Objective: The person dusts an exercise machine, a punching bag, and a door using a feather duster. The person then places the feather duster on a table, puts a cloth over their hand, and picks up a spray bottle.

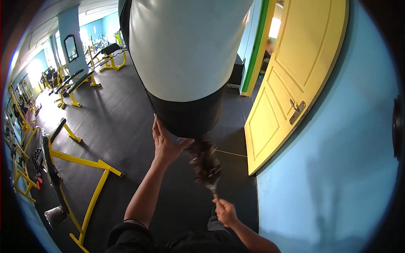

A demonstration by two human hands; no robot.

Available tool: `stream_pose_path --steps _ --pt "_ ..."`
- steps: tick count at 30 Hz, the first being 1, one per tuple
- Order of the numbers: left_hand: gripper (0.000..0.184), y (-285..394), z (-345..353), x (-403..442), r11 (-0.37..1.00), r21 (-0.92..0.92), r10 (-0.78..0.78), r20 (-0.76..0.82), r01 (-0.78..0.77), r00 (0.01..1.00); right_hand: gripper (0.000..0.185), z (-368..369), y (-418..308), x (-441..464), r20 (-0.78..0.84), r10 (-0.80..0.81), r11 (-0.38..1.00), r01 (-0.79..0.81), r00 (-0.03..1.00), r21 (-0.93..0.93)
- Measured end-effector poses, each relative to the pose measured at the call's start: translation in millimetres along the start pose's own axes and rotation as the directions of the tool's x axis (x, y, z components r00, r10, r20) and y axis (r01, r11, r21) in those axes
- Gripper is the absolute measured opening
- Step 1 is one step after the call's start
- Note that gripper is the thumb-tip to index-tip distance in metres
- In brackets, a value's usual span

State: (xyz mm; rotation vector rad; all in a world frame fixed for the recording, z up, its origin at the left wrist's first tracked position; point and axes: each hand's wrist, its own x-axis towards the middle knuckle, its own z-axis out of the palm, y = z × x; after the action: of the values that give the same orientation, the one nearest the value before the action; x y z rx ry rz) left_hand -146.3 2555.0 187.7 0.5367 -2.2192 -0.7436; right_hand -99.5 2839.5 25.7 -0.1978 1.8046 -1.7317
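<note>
A large punching bag [181,50], white with a black lower band, hangs in front of me. My left hand [166,145] rests with its fingers spread against the left side of the black bottom. Lower down on the right, my right hand [226,212] is closed around the thin handle of a feather duster [205,162]. The duster's dark brown feathers point upward, close under the bag's bottom edge, and look blurred. Whether they touch the bag is hard to tell.
A yellow door [291,84] stands open at the right beside a blue wall [337,168]. Yellow-framed gym equipment [95,198] stands on the black floor at the left, with benches farther back. Part of a person [268,48] shows through the doorway.
</note>
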Motion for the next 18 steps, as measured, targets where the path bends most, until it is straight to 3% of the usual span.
stream_pose_path --steps 4,7,8,10,12,14,15,18 --pt "0.130 -3.0 -0.7 -3.5 0.997 0.001 -0.077 0.006 0.077 0.997 0.022 11.7 12.9 -8.6 0.156 -0.080 0.997 0.078 0.984 0.020" --pt "0.131 -7.4 -13.8 -3.8 0.995 0.009 -0.096 0.004 0.096 0.995 0.022 -2.2 0.8 -12.5 -0.071 -0.033 0.999 0.030 0.997 -0.044" --pt "0.132 -11.8 -17.7 -5.9 0.997 0.037 -0.061 -0.003 0.061 0.998 0.022 -10.2 -5.3 -12.1 -0.063 -0.041 0.998 0.038 0.997 -0.047" --pt "0.132 -15.8 -23.6 -9.0 0.997 0.067 -0.023 -0.015 0.024 1.000 0.022 -22.3 -16.4 -10.7 -0.136 -0.004 0.990 0.023 0.991 0.137" --pt "0.135 -16.8 -26.2 -12.1 0.996 0.075 -0.055 0.020 0.054 0.998 0.021 -17.4 -25.7 -7.0 -0.100 -0.005 0.988 0.021 0.995 0.156" --pt "0.137 -16.6 -20.2 -14.4 0.997 0.020 -0.078 0.034 0.077 0.996 0.022 -0.1 -35.5 -8.8 0.136 0.229 0.937 -0.256 0.964 0.237" --pt "0.140 -17.6 -16.4 -15.4 0.994 -0.036 -0.106 0.052 0.108 0.993 0.022 6.0 -38.3 -10.3 0.173 0.263 0.937 -0.294 0.949 0.191" --pt "0.143 -25.2 -9.9 -13.3 0.988 -0.053 -0.144 0.046 0.146 0.988 0.023 8.6 -32.1 -6.6 0.166 0.202 0.973 -0.217 0.965 0.078"
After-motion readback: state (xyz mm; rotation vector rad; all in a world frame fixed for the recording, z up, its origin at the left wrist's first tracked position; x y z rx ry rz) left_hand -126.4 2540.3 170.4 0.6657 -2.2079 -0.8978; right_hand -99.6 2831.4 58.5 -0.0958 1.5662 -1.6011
